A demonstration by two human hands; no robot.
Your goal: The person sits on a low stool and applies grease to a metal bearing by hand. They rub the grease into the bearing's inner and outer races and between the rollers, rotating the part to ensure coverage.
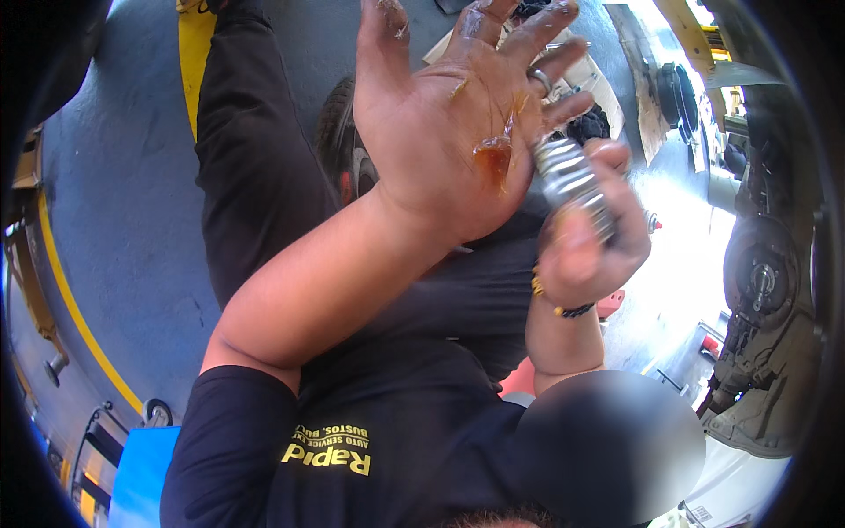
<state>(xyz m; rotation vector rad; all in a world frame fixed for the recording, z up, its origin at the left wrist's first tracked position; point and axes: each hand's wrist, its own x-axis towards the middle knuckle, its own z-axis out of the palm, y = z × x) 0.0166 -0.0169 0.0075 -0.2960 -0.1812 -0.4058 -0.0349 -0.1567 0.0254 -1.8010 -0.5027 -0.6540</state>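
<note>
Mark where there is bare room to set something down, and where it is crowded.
Bare: the blue floor between the yellow line at left and the dark trouser leg. Crowded: the right edge, around the hub, and beside the left hand, where the right hand holds a ribbed metal part.

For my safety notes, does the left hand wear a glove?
No, the left hand is bare, with amber grease and a ring directly on its skin.
</note>
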